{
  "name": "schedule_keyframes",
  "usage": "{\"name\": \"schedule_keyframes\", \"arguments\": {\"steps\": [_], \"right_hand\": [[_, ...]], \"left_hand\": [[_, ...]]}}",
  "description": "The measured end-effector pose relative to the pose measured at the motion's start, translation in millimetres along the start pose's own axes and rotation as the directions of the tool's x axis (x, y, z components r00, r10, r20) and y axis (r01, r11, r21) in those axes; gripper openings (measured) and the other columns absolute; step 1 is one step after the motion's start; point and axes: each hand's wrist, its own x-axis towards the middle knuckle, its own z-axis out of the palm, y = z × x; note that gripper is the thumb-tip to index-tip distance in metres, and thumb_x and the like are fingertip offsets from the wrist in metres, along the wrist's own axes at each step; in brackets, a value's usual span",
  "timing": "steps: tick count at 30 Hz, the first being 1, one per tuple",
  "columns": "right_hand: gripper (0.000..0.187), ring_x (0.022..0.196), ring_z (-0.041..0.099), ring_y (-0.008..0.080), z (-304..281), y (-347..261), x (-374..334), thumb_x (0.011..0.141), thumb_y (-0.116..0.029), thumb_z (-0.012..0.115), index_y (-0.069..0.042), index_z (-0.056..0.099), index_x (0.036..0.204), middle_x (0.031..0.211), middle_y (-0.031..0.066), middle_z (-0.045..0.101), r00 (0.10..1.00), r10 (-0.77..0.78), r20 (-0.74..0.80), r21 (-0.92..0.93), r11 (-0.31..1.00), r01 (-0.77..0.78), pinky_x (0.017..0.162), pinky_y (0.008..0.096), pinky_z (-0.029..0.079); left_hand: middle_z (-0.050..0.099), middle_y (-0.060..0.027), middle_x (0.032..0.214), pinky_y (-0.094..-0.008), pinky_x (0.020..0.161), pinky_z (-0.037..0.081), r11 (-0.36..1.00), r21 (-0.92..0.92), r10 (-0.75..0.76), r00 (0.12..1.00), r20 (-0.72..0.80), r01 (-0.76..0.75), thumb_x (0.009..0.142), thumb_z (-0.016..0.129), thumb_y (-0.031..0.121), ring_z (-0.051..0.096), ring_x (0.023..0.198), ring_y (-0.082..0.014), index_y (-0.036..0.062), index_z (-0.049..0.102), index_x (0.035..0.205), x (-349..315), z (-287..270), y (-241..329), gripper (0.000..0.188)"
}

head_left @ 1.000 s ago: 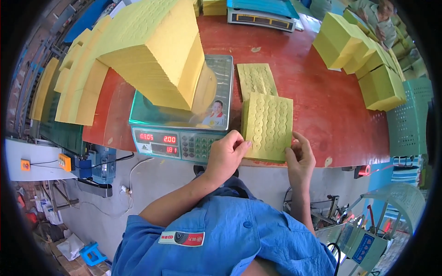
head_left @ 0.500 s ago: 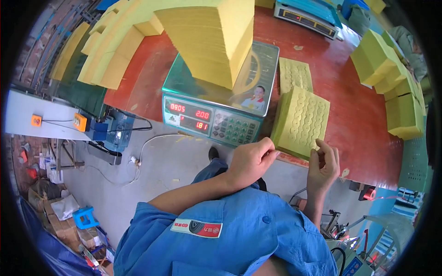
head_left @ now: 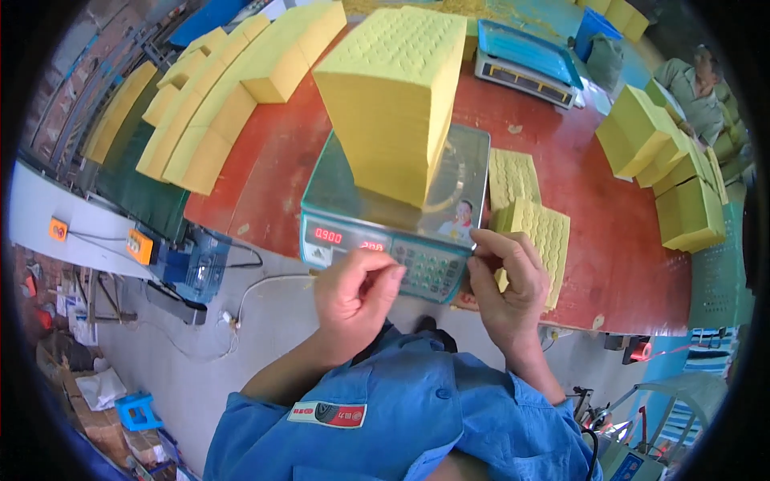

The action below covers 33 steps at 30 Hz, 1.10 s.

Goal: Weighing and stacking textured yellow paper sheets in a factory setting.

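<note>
My left hand (head_left: 357, 301) hovers before the scale's front panel, fingers curled in toward the thumb; whatever they may hold is hidden. At the panel's right corner is my right hand (head_left: 513, 280), its fingers bent and the thumb apart from the forefinger, with nothing visible between them. A tall stack of yellow embossed paper (head_left: 385, 120) stands upright on the metal pan of the digital scale (head_left: 473, 172), whose red display is lit. Just beyond my right hand lies a lower yellow paper stack (head_left: 549, 244), partly hidden by it, with another low stack (head_left: 513, 176) behind.
The red table (head_left: 618, 276) carries rows of yellow blocks at left (head_left: 220, 120) and right (head_left: 694, 208). A second scale (head_left: 525, 64) with a blue tray stands at the back. A person (head_left: 694, 96) is at the far right. A cable (head_left: 265, 280) trails over the floor at left.
Both hands have left the low stack's near edge and moved left, the left one to the scale's panel. The view has shifted, showing the tall stack's top. The scale's display reads differently.
</note>
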Motion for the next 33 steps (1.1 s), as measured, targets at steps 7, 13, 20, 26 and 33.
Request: {"name": "schedule_keyframes", "arguments": {"steps": [7, 13, 20, 26, 33], "right_hand": [[0.035, 0.079, 0.066, 0.0174, 51, -7, 39, 0.079, 0.014, 0.067, 0.002, 0.068, 0.112, 0.093, 0.0109, 0.065, 0.993, 0.016, -0.120, -0.017, 1.000, -0.019, 0.069, 0.0285, 0.054], [0.027, 0.098, 0.063, 0.0172, 91, 25, 64, 0.093, 0.002, 0.061, 0.002, 0.065, 0.120, 0.108, 0.0122, 0.064, 0.906, 0.230, -0.356, 0.185, 0.967, -0.173, 0.086, 0.0285, 0.051], [0.049, 0.136, 0.046, 0.0217, 132, 42, 73, 0.109, -0.030, 0.042, 0.000, 0.045, 0.147, 0.147, 0.0137, 0.050, 0.813, 0.541, -0.213, 0.604, 0.727, -0.325, 0.113, 0.0344, 0.034], [0.054, 0.143, 0.038, 0.0233, 154, 23, 49, 0.110, -0.030, 0.034, 0.002, 0.034, 0.153, 0.154, 0.0166, 0.041, 0.788, 0.575, -0.221, 0.641, 0.694, -0.327, 0.118, 0.0357, 0.028], [0.055, 0.146, 0.033, 0.0242, 151, -10, -10, 0.107, -0.025, 0.042, 0.003, 0.032, 0.154, 0.157, 0.0165, 0.037, 0.838, 0.498, -0.224, 0.683, 0.693, -0.229, 0.119, 0.0385, 0.026]], "left_hand": [[0.062, -0.0066, 0.083, -0.0224, 0.060, 0.044, 0.997, -0.067, 0.036, 0.999, 0.012, -0.035, 0.094, 0.065, 0.000, 0.056, 0.068, -0.0079, -0.0020, 0.062, 0.096, 79, -66, -27, 0.004], [0.059, -0.0113, 0.129, -0.0329, 0.098, 0.044, 0.952, -0.264, 0.165, 0.986, 0.024, -0.153, 0.103, 0.055, 0.024, 0.055, 0.120, -0.0197, -0.0010, 0.052, 0.136, 210, -64, -64, 0.042], [0.057, -0.0118, 0.138, -0.0361, 0.105, 0.044, 0.469, -0.588, -0.197, 0.727, 0.658, 0.659, 0.098, 0.057, 0.042, 0.056, 0.125, -0.0215, 0.0014, 0.047, 0.144, 253, -26, -63, 0.062], [0.062, -0.0133, 0.134, -0.0359, 0.104, 0.048, 0.335, -0.547, -0.298, 0.637, 0.710, 0.767, 0.101, 0.052, 0.037, 0.061, 0.120, -0.0211, 0.0007, 0.052, 0.140, 242, -41, -66, 0.053], [0.061, -0.0141, 0.132, -0.0364, 0.105, 0.047, 0.476, -0.441, -0.315, 0.616, 0.722, 0.761, 0.100, 0.051, 0.036, 0.060, 0.122, -0.0202, -0.0001, 0.048, 0.143, 194, -79, -38, 0.056]]}}
